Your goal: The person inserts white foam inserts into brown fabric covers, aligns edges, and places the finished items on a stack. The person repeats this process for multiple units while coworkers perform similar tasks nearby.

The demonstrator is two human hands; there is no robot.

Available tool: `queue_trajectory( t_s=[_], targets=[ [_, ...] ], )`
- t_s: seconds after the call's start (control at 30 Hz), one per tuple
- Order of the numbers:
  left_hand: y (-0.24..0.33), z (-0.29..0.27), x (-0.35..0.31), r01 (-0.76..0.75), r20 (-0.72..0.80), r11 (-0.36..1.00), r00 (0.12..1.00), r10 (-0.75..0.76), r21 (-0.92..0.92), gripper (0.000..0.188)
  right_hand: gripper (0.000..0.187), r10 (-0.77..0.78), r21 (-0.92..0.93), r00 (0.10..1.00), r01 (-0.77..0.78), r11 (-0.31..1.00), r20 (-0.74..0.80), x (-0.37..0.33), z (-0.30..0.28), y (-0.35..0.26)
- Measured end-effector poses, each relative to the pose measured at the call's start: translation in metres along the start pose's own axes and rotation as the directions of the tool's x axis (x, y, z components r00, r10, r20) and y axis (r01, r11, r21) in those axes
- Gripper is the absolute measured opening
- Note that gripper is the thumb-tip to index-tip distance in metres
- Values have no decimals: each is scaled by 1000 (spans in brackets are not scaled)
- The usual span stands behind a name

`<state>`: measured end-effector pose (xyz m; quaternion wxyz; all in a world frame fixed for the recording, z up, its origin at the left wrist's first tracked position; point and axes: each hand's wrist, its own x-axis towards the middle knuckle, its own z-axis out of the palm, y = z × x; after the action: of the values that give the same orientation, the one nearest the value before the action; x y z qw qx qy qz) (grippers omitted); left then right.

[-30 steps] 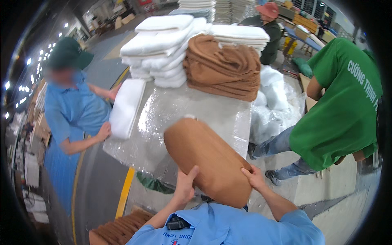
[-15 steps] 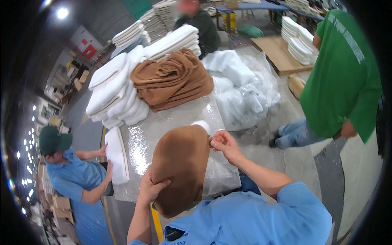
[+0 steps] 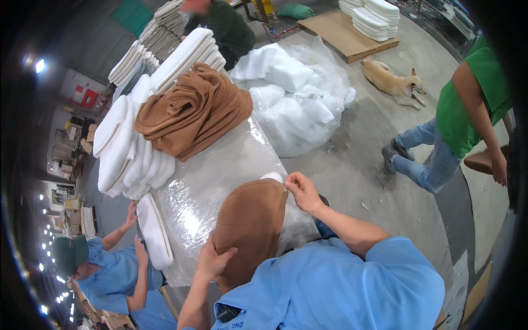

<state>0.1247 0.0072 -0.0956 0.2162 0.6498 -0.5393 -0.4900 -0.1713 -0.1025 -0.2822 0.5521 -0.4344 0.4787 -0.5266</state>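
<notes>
A brown fabric cushion cover (image 3: 250, 225) with a rounded end stands tilted in front of me, over the near part of the plastic-wrapped table (image 3: 220, 157). White padding (image 3: 271, 176) shows at its top right corner. My left hand (image 3: 218, 258) is closed on the cover's lower left side, thumb on the front and the other fingers hidden behind it. At the upper right edge, beside the padding, my right hand (image 3: 302, 192) pinches the cover's edge. Farther back on the table lies a heap of brown covers (image 3: 195, 110).
Stacked white pads (image 3: 129, 148) stand left of the heap. At left, a co-worker in a cap (image 3: 118, 275) handles a white pad (image 3: 154, 231). A plastic-wrapped white bundle (image 3: 300, 104) sits beyond the table. A dog (image 3: 388, 82) lies on the floor; a person in green (image 3: 467, 110) stands right.
The view has swung, bringing the dog fully into sight. The person in green is farther toward the right rim. Both my hands keep their places on the brown cover.
</notes>
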Motion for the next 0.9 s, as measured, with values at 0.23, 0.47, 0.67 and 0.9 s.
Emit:
queue_trajectory(
  t_s=[0.23, 0.47, 0.67, 0.9],
  targets=[
    [-5, 54, 57, -73, 41, 996, 996, 75, -45, 77, 26, 588, 445, 809, -533, 720, 18, 8, -18, 12],
    [79, 77, 140, 72, 376, 984, 917, -129, 162, 77, 24, 717, 765, 697, -458, 453, -7, -2, -33, 66],
    [117, 159, 323, -59, 635, 968, 764, -113, 243, 37, 13, 685, 708, 729, -492, 506, 18, -10, -34, 84],
    [92, 281, 392, -608, 770, 500, 335, -543, 617, 36, 19, 748, 694, 662, -564, 448, 56, -9, -42, 75]
  ],
)
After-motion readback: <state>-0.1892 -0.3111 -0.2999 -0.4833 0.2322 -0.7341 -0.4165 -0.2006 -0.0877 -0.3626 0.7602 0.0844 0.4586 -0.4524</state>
